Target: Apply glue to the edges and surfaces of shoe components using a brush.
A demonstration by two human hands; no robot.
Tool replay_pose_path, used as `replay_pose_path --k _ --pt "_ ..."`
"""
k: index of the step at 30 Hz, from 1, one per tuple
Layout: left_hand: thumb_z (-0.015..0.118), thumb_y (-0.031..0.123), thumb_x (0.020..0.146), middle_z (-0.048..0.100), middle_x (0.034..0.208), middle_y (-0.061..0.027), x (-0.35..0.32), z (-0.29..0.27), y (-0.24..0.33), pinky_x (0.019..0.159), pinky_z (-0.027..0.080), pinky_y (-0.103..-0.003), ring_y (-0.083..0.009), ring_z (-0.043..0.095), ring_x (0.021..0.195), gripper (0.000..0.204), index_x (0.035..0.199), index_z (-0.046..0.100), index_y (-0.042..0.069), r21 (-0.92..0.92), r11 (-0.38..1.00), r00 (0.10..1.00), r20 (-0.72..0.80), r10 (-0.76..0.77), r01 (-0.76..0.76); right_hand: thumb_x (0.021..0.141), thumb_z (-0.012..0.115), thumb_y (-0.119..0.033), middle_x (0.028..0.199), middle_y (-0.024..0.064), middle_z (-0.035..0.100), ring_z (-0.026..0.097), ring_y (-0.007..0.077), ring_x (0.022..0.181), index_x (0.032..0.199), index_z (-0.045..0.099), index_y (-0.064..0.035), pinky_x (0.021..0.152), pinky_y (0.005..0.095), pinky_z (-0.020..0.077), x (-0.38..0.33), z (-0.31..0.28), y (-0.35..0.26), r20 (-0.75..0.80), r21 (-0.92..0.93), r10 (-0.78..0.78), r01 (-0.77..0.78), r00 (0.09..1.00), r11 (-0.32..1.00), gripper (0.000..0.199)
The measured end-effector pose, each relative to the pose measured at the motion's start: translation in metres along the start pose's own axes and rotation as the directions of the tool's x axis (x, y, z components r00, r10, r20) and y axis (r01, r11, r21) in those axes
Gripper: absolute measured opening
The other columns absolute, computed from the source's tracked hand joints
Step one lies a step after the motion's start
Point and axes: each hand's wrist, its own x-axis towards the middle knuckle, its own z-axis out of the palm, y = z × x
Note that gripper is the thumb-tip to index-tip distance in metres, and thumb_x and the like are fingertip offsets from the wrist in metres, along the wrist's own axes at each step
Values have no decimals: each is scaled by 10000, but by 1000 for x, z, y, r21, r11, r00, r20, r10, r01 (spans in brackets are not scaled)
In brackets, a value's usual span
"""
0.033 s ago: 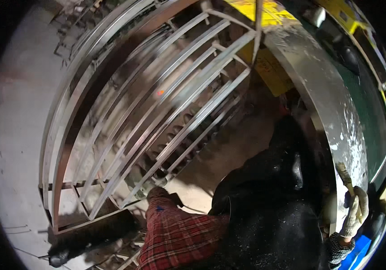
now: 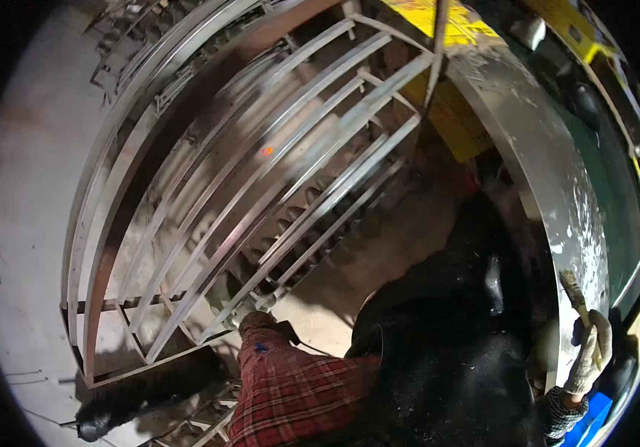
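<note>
A slatted metal rack (image 2: pixel 320 160) with long pale bars fills the upper left and middle. My left hand (image 2: pixel 257 320), in a red plaid sleeve, is at its lower end; the fingers look closed around the end of a bar, partly hidden. At the lower right, my right hand (image 2: pixel 592 350), in a pale knit glove with a checked cuff, grips a brush (image 2: pixel 573 290) by its handle. The brush's bristles point up, by a curved grey metal surface (image 2: pixel 551 171) with white smears.
A black apron (image 2: pixel 454 328) covers my front between the hands. Yellow printed boxes (image 2: pixel 450 123) lie beyond the rack. A dark cylindrical roll (image 2: pixel 152 387) is below the rack, and a blue object (image 2: pixel 590 419) is beside my right wrist. Pale floor (image 2: pixel 29 223) extends on the left.
The rack's lower end and my left hand have shifted slightly left; its upper right end has moved slightly right. My right hand and the brush are almost unmoved.
</note>
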Motion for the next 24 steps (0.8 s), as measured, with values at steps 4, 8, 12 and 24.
replay_pose_path --k 4,8,12,24 --pt "642 382 861 642 1154 -134 48 -1 -43 941 464 -426 -306 581 1120 457 1196 606 72 -120 973 966 -146 -216 199 960 562 -265 826 54 601 499 85 689 1131 577 46 622 222 404 3 26 -24 6 -78 -2 2 1000 997 356" --pt "641 377 854 642 1143 -137 82 14 -47 936 466 -439 -309 583 1108 451 1182 607 70 -279 931 949 -143 -282 235 952 575 -283 805 56 596 507 98 688 1093 577 45 625 237 413 7 45 -49 98 -133 -45 58 994 989 357" --pt "640 373 847 642 1132 -140 105 24 -31 932 468 -451 -313 586 1096 445 1168 607 67 -434 882 965 -93 -245 183 921 619 -298 815 45 598 518 97 699 1087 582 34 633 243 428 3 41 -55 51 -212 -6 17 999 977 373" --pt "636 360 825 642 1098 -148 43 29 80 918 474 -487 -322 594 1061 426 1125 608 59 -905 193 817 424 390 378 824 673 -277 808 115 663 627 228 751 955 672 -12 714 330 489 -1 30 -53 -19 -298 -94 84 995 951 296"
